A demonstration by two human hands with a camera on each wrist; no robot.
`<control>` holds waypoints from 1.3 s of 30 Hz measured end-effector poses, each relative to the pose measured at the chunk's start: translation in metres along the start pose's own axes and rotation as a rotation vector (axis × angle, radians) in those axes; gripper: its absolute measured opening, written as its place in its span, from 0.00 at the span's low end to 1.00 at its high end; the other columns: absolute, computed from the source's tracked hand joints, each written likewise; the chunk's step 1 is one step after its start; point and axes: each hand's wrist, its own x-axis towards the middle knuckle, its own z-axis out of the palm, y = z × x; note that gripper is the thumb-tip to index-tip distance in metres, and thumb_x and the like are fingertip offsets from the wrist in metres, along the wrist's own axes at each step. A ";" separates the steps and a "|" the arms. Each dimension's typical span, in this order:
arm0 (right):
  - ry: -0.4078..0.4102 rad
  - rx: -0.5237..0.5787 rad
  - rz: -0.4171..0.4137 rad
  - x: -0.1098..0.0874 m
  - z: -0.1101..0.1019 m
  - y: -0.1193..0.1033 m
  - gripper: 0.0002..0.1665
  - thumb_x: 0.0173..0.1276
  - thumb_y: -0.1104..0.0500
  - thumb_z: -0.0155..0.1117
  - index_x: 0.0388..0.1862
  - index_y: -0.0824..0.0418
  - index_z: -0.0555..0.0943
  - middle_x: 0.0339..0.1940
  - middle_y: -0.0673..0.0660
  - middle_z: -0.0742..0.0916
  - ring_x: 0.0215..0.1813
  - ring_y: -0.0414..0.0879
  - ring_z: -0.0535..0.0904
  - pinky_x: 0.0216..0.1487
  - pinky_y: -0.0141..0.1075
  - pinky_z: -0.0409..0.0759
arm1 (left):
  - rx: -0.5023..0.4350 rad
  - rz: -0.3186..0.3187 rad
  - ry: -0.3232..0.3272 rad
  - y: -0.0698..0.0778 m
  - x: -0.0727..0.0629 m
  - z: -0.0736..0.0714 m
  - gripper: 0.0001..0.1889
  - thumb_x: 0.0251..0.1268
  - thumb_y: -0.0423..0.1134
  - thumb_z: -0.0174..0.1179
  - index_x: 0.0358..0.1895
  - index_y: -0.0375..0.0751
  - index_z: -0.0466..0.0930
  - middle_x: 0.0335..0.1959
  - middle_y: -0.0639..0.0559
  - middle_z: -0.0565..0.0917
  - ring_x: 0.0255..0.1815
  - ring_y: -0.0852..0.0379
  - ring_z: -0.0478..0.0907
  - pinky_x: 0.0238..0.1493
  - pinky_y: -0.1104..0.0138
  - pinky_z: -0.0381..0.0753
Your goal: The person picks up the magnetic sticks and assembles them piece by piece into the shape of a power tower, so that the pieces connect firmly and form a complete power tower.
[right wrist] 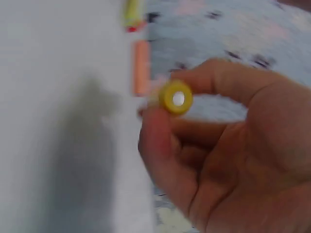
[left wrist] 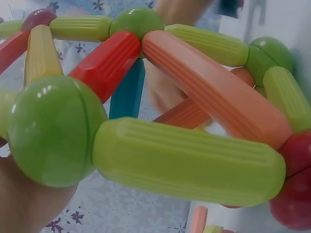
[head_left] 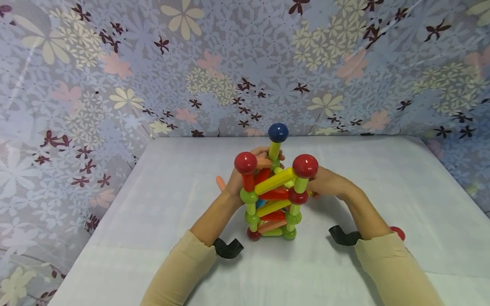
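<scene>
A tower of magnetic rods and balls (head_left: pixel 273 194) stands upright on the white-covered table, with red balls on its two front posts and a blue ball (head_left: pixel 278 132) on a rear post. My left hand (head_left: pixel 235 182) reaches round the tower's left side and grips its back just below the blue ball; the tower partly hides the fingers. In the left wrist view, part of that hand (left wrist: pixel 29 199) shows beside a green ball (left wrist: pixel 56 131). To the tower's right, my right hand (head_left: pixel 327 182) pinches a yellow magnetic rod (right wrist: pixel 178 98) between thumb and fingers, its round end facing the camera.
A loose orange rod (head_left: pixel 220 182) lies left of the tower, partly behind my left forearm. Beside my right forearm a red ball (head_left: pixel 398 233) is half hidden. Flowered cloth (head_left: pixel 245 63) hangs behind the table. Black wrist mounts (head_left: pixel 228 248) jut inward from both sleeves.
</scene>
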 end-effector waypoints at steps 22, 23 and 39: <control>0.184 0.389 -0.522 -0.067 0.004 -0.098 0.12 0.71 0.64 0.57 0.48 0.68 0.83 0.44 0.62 0.85 0.50 0.57 0.78 0.52 0.48 0.77 | -0.046 -0.014 0.019 -0.003 -0.003 -0.002 0.16 0.76 0.37 0.36 0.51 0.49 0.76 0.49 0.49 0.78 0.50 0.55 0.77 0.54 0.66 0.76; 0.194 0.380 -0.516 -0.068 0.004 -0.098 0.13 0.72 0.63 0.57 0.49 0.67 0.83 0.46 0.62 0.85 0.52 0.56 0.77 0.53 0.48 0.76 | -0.048 -0.014 0.017 -0.003 -0.003 -0.003 0.16 0.76 0.37 0.36 0.51 0.49 0.75 0.49 0.50 0.78 0.50 0.54 0.77 0.54 0.66 0.76; 0.183 0.352 -0.527 -0.067 0.003 -0.097 0.15 0.70 0.63 0.59 0.53 0.66 0.82 0.49 0.63 0.85 0.54 0.55 0.78 0.55 0.49 0.75 | -0.012 -0.089 0.118 -0.002 -0.002 -0.003 0.17 0.75 0.40 0.40 0.59 0.39 0.70 0.48 0.53 0.79 0.50 0.56 0.75 0.54 0.67 0.74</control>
